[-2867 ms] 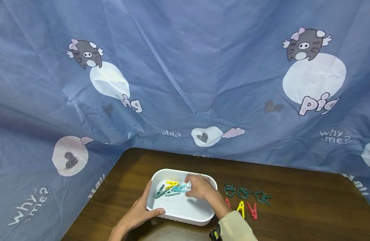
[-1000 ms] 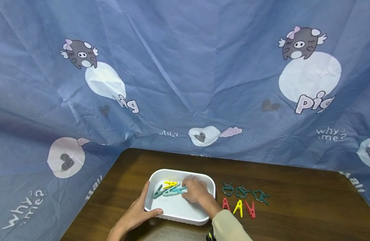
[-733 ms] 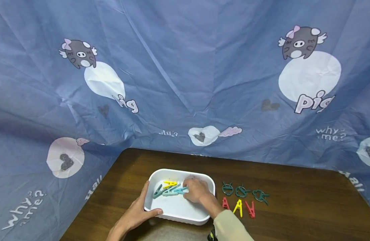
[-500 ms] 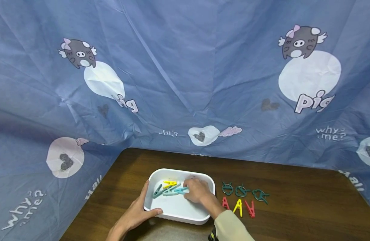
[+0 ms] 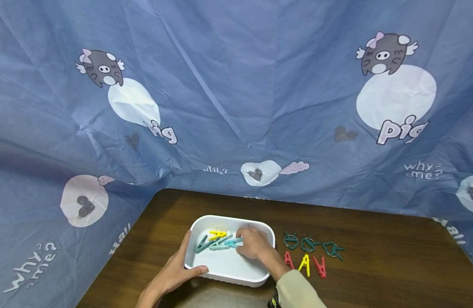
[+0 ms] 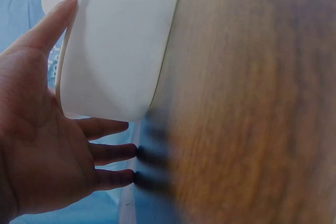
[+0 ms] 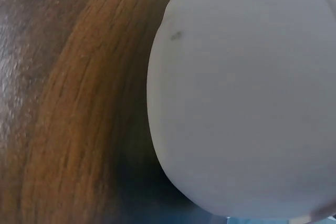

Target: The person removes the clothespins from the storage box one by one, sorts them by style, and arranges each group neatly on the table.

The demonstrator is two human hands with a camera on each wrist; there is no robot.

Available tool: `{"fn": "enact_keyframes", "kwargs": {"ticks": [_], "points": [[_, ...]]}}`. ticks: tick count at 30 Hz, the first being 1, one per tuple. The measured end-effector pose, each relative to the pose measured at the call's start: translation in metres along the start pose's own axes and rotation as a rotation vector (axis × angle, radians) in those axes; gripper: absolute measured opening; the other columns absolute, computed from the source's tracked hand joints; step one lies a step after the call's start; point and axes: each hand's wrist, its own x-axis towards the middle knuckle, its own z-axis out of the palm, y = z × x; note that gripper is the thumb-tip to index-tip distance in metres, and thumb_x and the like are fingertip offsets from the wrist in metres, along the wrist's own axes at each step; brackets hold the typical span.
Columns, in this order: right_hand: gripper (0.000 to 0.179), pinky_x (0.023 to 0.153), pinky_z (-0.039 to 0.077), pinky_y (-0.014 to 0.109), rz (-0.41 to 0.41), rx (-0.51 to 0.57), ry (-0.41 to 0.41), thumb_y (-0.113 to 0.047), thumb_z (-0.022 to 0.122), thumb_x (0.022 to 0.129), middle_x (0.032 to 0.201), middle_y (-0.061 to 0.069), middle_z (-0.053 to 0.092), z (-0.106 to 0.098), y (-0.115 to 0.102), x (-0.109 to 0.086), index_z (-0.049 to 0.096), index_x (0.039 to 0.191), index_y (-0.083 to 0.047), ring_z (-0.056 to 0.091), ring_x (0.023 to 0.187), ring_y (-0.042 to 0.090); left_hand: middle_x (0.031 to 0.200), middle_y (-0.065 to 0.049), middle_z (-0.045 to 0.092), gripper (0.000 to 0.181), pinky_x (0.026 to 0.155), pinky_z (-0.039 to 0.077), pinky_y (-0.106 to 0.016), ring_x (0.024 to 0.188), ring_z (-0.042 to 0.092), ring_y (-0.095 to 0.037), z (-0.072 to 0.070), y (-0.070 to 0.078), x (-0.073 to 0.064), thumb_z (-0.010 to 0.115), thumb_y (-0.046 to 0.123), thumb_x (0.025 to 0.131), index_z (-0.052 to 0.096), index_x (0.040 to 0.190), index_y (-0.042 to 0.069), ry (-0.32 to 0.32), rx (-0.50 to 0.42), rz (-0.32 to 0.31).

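Observation:
My left hand [image 5: 174, 272] grips the near-left corner of a white plastic tub [image 5: 230, 278], thumb at the rim and fingers along the outside. The left wrist view shows that thumb [image 6: 50, 24] over the tub's edge. Inside the tub, my right hand [image 5: 254, 244] has its fingers at the right end of a light-blue clothespin [image 5: 232, 243] and appears to pinch it; the fingertips are partly hidden. Left of it lie a pale-green clothespin [image 5: 219, 247], a dark-green clothespin [image 5: 202, 246] and a yellow clothespin [image 5: 217, 235]. In the right wrist view the tub's wall [image 7: 247, 93] hides the hand.
Right of the tub, dark-green round clips [image 5: 308, 244] lie in a row on the brown wooden table [image 5: 375, 256]. In front of them are a yellow clothespin [image 5: 305, 265] and two red ones, such as the red clothespin [image 5: 320, 267]. A blue printed cloth [image 5: 228, 107] hangs behind.
My right hand came down into the tub to the light-blue clothespin. Over the last second, hand and clothespin shifted slightly right. The left hand has kept its hold on the tub.

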Motion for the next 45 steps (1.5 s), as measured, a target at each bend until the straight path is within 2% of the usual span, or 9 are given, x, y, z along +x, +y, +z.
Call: {"fn": "enact_keyframes", "kwargs": {"ticks": [10, 19, 30, 38, 45], "points": [[0.026, 0.066, 0.046, 0.031, 0.007, 0.032, 0.015, -0.013, 0.08, 0.074, 0.092, 0.006, 0.072, -0.005, 0.001, -0.003, 0.072, 0.098, -0.009, 0.062, 0.082, 0.018, 0.164, -0.027, 0.023, 0.119, 0.116, 0.032, -0.059, 0.146, 0.036, -0.045, 0.0, -0.001, 0.001, 0.084, 0.039, 0.079, 0.006, 0.162, 0.006, 0.007, 0.002, 0.017], [0.029, 0.066, 0.045, 0.03, 0.013, 0.029, 0.003, -0.014, 0.081, 0.075, 0.094, 0.006, 0.073, -0.008, 0.001, -0.004, 0.073, 0.102, -0.008, 0.062, 0.08, 0.017, 0.164, -0.027, 0.022, 0.119, 0.116, 0.032, -0.06, 0.147, 0.034, -0.046, 0.0, -0.001, 0.001, 0.084, 0.039, 0.079, 0.004, 0.162, 0.005, -0.003, 0.003, 0.0], [0.03, 0.062, 0.043, 0.028, -0.006, 0.053, 0.022, -0.013, 0.08, 0.073, 0.086, 0.005, 0.071, -0.012, 0.002, -0.008, 0.073, 0.101, -0.008, 0.057, 0.072, 0.013, 0.163, -0.028, 0.025, 0.119, 0.114, 0.034, -0.059, 0.145, 0.037, -0.045, 0.002, -0.001, 0.0, 0.084, 0.04, 0.079, 0.006, 0.161, 0.004, 0.006, 0.016, 0.009], [0.027, 0.056, 0.038, 0.023, -0.058, 0.095, 0.065, -0.01, 0.08, 0.072, 0.078, 0.004, 0.067, -0.015, 0.002, -0.01, 0.073, 0.098, -0.005, 0.048, 0.063, 0.009, 0.163, -0.027, 0.026, 0.119, 0.114, 0.035, -0.058, 0.145, 0.038, -0.044, 0.001, -0.001, 0.0, 0.084, 0.04, 0.079, 0.005, 0.162, 0.006, 0.006, 0.019, 0.008], [0.025, 0.054, 0.037, 0.022, -0.093, 0.139, 0.072, -0.006, 0.079, 0.073, 0.071, 0.004, 0.062, -0.019, 0.003, -0.012, 0.072, 0.097, -0.003, 0.045, 0.06, 0.007, 0.163, -0.027, 0.026, 0.119, 0.113, 0.035, -0.058, 0.144, 0.038, -0.044, 0.001, -0.001, 0.001, 0.084, 0.038, 0.079, 0.005, 0.162, 0.007, 0.006, 0.018, 0.006]]}}
